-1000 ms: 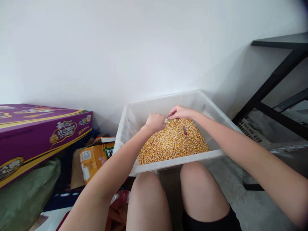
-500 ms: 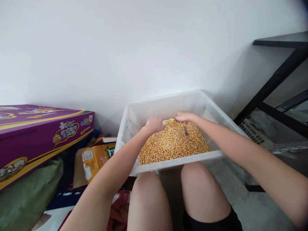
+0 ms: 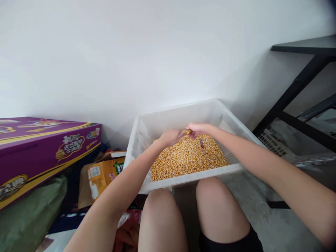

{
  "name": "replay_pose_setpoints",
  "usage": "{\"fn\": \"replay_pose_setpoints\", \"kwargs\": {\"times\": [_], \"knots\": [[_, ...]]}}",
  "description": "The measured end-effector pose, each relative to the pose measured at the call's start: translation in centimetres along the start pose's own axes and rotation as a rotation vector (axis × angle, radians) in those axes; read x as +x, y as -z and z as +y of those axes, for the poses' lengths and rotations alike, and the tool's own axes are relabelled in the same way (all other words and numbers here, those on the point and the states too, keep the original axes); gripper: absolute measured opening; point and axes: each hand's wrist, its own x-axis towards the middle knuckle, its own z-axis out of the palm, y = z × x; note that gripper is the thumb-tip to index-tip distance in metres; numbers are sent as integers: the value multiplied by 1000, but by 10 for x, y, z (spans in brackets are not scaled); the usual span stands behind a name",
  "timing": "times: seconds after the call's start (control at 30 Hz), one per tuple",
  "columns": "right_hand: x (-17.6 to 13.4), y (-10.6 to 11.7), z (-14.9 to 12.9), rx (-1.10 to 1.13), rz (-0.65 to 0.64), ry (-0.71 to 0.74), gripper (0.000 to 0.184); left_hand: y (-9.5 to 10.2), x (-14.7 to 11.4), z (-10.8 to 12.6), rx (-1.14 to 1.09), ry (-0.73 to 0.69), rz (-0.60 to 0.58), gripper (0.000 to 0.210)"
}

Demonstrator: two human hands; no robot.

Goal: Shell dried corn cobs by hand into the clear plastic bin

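A white plastic bin (image 3: 183,177) stands against the wall, with loose corn kernels (image 3: 183,161) heaped inside. Over the heap, a small corn cob (image 3: 188,132) shows between my two hands, mostly covered by fingers. My right hand (image 3: 197,129) is closed on it from the right. My left hand (image 3: 172,137), slightly blurred, meets it from the left with its fingers closed around that end. A slim tool with a red part and a dark handle (image 3: 201,143) lies on the kernels below my right hand, touched by neither hand.
At left, a purple printed carton (image 3: 76,147) sits above a green sack (image 3: 34,210) and an orange printed package (image 3: 101,176). On the right are a black-framed stand (image 3: 294,87) and a white plastic crate (image 3: 274,145). My knees are close to the bin's near rim.
My hands have come closer together over the kernels. The cob, lying more exposed between them before, is now mostly covered and turned. My left hand has shifted right.
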Motion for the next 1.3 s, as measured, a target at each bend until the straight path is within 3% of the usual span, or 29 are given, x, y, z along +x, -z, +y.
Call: {"fn": "replay_pose_setpoints", "kwargs": {"times": [0.17,0.33,0.43,0.6,0.87,1.0,1.13,1.3], "knots": [[6,-5,-2,3,76,73,19,-1,0,-6,-65,14,52,58],[5,-7,-4,-46,132,45,22,0,2,-13,-189,-9,109,43],[5,-4,-4,-45,154,62,25,4,1,-8,-134,-18,97,47],[6,-2,-4,-20,84,99,31,10,-2,7,45,87,82,64],[1,2,-6,-7,146,38,28,9,-3,14,133,-3,64,57],[0,1,-8,-19,107,25,30,11,-4,14,124,35,81,61],[-2,-4,-9,-33,1,101,32,14,-4,13,51,99,63,72],[-6,-6,-12,-87,67,116,22,14,-4,9,-52,41,72,69]]}}
